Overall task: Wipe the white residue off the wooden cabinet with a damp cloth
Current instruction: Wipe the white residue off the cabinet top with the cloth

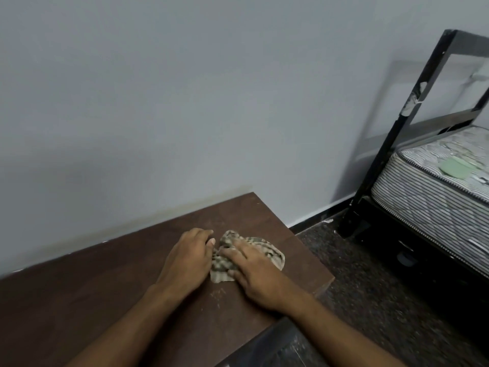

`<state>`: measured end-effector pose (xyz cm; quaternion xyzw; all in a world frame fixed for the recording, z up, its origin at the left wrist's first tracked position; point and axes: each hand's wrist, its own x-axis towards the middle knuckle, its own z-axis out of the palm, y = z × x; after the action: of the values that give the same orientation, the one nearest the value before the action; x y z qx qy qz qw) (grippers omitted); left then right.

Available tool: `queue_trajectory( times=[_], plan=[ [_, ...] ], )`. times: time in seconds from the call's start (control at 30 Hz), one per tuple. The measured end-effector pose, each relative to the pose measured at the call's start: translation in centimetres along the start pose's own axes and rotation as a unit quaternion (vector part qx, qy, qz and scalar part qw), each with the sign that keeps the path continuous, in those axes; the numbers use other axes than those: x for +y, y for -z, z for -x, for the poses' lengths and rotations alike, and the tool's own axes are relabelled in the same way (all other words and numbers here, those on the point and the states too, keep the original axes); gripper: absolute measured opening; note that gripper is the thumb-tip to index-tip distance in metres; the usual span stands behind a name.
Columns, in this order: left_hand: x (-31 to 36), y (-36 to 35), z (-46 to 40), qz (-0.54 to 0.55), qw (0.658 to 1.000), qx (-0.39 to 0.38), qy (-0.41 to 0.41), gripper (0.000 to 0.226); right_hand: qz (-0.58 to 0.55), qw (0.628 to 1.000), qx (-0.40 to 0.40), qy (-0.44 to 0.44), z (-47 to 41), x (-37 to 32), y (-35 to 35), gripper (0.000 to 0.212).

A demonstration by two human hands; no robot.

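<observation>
Two bare forearms enter from the near edge and converge on the wooden cabinet (105, 287) top, which stands against the grey wall (185, 102). Right hand (254, 271) lies palm-down on a bunched, striped damp cloth (267, 250), fingers fairly straight and spread, pressing it flat against the wood near the cabinet's right edge. Left hand (188, 258) rests just beside the cloth's left edge, fingers loosely curled; thumb tip touches or nearly touches the fabric, cannot tell which. It appears to grip nothing.

Step in hand, by my reading: mid-wipe. A faint white residue (218, 294) of specks sits on the wood just near of the cloth, between the wrists. Next move likely calls for dragging the cloth nearward over those specks under firm downward pressure.

Bed frame (412, 128) and mattress (436, 181) stand far right.
</observation>
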<state>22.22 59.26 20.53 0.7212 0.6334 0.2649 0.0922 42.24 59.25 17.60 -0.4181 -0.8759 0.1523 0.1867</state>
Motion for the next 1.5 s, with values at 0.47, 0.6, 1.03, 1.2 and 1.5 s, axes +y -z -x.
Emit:
queue_trajectory(
  times=[0.47,0.6,1.03,1.2,1.5],
  plan=[
    [3.5,0.1,3.3,-0.005,1.0,-0.005,-0.03,0.035,0.0,0.999,0.036,-0.017,5.5,-6.3,-2.9,0.053],
    [3.1,0.4,5.3,-0.004,0.999,0.002,-0.04,0.035,-0.029,0.994,0.066,-0.081,7.1,-1.1,2.0,0.054],
    [0.6,1.8,7.4,-0.015,1.0,0.01,-0.014,0.034,-0.112,0.988,0.035,-0.095,8.1,-4.8,0.2,0.08],
    [-1.4,2.8,7.5,-0.026,1.0,0.006,0.011,0.036,-0.013,0.981,0.1,-0.167,6.4,-0.4,3.0,0.066],
    [-0.8,2.7,3.5,-0.038,0.999,0.028,-0.015,0.034,-0.012,0.999,-0.022,0.041,0.4,-7.0,-3.5,0.063]
  ],
)
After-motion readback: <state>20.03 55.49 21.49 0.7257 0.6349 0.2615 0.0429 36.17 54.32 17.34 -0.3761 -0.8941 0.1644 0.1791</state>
